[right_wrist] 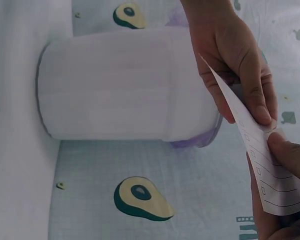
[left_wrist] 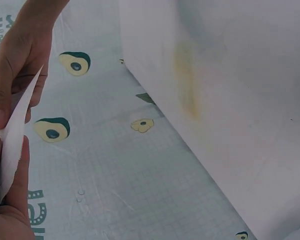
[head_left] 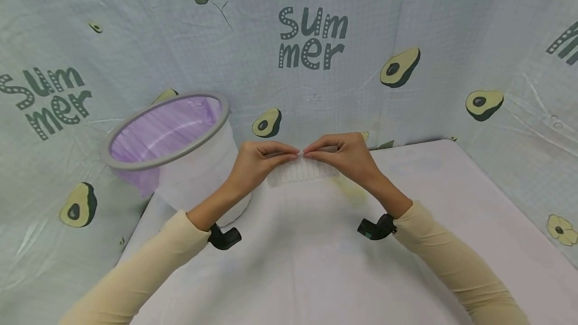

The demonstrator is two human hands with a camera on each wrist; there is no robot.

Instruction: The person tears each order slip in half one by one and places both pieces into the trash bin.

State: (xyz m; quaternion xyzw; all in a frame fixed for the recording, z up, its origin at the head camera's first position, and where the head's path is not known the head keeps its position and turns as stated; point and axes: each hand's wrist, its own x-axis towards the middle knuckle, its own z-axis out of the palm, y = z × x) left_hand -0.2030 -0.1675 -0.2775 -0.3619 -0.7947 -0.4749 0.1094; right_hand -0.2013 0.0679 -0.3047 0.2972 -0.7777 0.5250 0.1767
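A small white sheet of paper (head_left: 303,170) printed with ruled lines and a row of little boxes is held up over the table. My left hand (head_left: 258,160) pinches its upper edge between thumb and fingertips. Right beside it, my right hand (head_left: 346,155) pinches the same edge, the two sets of fingertips almost meeting. In the right wrist view the paper (right_wrist: 255,160) shows its lined face and bends a little. The left wrist view shows the paper (left_wrist: 19,135) nearly edge-on, with part of it hidden by the fingers.
A white bin (head_left: 198,179) with a grey rim and a purple liner (head_left: 167,129) stands on the table to the left. The white table (head_left: 307,265) has a yellowish stain (head_left: 352,189). Behind hangs a curtain (head_left: 361,24) printed with avocados.
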